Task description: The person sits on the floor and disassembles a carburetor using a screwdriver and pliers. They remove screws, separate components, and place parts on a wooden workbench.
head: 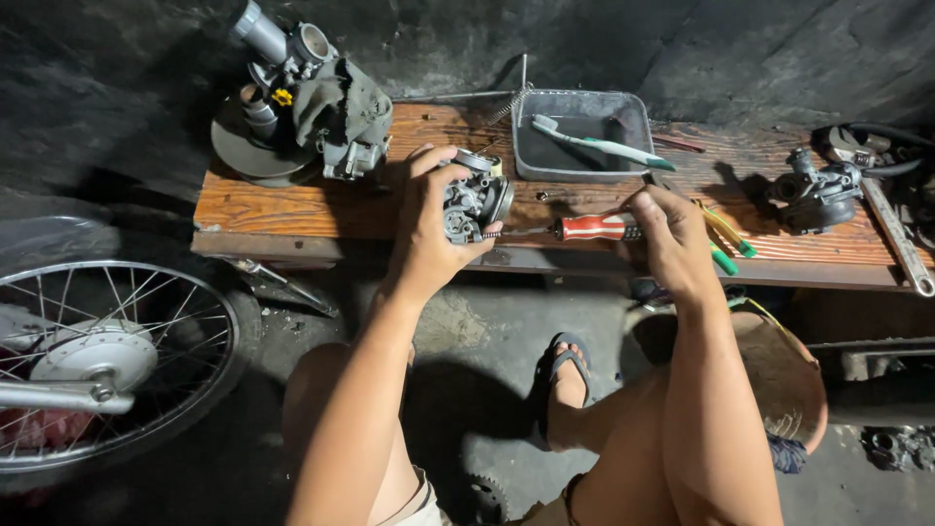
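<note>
Carburettor first: it sits clasped in the left hand, held just above the near edge of the wooden bench, fingers curled over its top and thumb under its side, so that one face is turned toward the other hand. The right hand is closed around the red-handled screwdriver, which lies level, its thin shaft reaching across to the carburettor body, the tip at or in a screw on that face; I cannot make out the screw head itself. To my eye the step in hand is working a screw on the carburettor's side, and the next move seems to call for keeping the tip seated square in the slot while the left hand holds the body steady against the twist, since a slip could chew the soft head. Just behind the hands stands a grey metal tray with a toothbrush lying across it, and a loose spring near its corner. At the left end of the bench rests another engine part draped with a rag; at the right end a second carburettor and a long spanner. Down on the floor to the left is a spoked wheel, and the person's sandalled foot is planted between the knees.
</note>
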